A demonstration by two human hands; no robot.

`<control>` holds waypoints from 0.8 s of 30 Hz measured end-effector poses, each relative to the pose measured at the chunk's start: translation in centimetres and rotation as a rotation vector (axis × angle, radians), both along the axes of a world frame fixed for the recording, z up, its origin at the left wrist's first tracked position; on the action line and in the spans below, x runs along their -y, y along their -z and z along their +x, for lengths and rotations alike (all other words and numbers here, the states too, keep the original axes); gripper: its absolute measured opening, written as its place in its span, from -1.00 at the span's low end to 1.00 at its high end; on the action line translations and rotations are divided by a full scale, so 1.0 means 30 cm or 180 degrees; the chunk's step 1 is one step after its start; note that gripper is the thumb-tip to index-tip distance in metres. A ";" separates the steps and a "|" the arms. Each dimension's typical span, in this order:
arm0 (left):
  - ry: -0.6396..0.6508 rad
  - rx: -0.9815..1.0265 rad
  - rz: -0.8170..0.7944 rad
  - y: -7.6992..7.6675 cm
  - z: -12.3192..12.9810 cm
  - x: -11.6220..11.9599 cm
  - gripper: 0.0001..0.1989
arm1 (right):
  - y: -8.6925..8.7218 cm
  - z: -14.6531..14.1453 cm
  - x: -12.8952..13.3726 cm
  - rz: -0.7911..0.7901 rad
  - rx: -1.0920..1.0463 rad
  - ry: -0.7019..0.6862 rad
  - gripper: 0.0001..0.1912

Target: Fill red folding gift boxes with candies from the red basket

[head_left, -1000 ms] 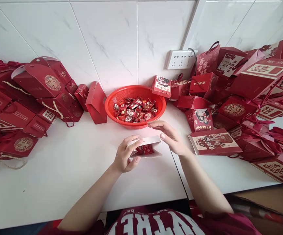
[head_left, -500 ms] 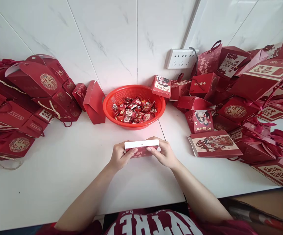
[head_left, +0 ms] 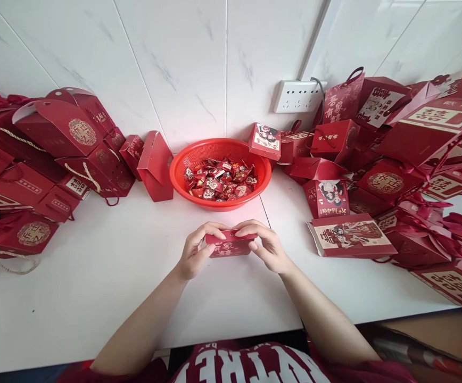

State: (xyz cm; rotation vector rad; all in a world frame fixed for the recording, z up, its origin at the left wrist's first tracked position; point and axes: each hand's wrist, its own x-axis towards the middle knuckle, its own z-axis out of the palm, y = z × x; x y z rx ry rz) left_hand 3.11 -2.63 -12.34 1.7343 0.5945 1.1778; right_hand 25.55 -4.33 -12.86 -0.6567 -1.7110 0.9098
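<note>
The flap [head_left: 234, 235] of the small red box [head_left: 232, 249] has moved since half a second ago: it stood up with its white inner side showing, and now it lies folded over, red side out. The fingers have shifted with it, onto the top.

The box sits between the two hands, in front of the person; whether its base touches the white table [head_left: 135, 287] I cannot tell. The left hand [head_left: 196, 251] has its end of the box pinched, thumb on the front face and fingers curled over the flap. The right hand [head_left: 266, 248] mirrors it at the other end, and the two sets of fingertips are near each other — close, but not touching.

Just beyond is one red basin [head_left: 219, 206], apart from the box, with wrapped candies [head_left: 225, 183] heaped inside, too many overlapping to count. Two boxes stand left of it: one tall box [head_left: 156, 167] just beside the rim, one shorter box [head_left: 132, 154] behind that. One picture-topped box [head_left: 265, 141] overlaps the basin's right rim. One flat box [head_left: 353, 235] lies to the right. Both the left pile [head_left: 47, 127] and the right pile [head_left: 422, 135] hide too much for an exact count. One socket strip [head_left: 299, 97] is on the wall.
</note>
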 end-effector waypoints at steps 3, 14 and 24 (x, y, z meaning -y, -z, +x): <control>-0.0090 -0.0052 -0.0052 -0.006 0.003 0.001 -0.79 | 0.003 -0.009 -0.002 -0.0181 0.0004 0.0228 -0.78; -0.0824 -0.0373 -0.0511 0.045 0.000 -0.017 -0.77 | 0.023 -0.015 -0.012 -0.0067 0.0068 0.0443 -0.74; -0.0611 -0.0970 -0.0109 -0.046 -0.089 -0.043 -0.80 | 0.028 -0.012 0.006 -0.0039 0.0268 0.0093 -0.64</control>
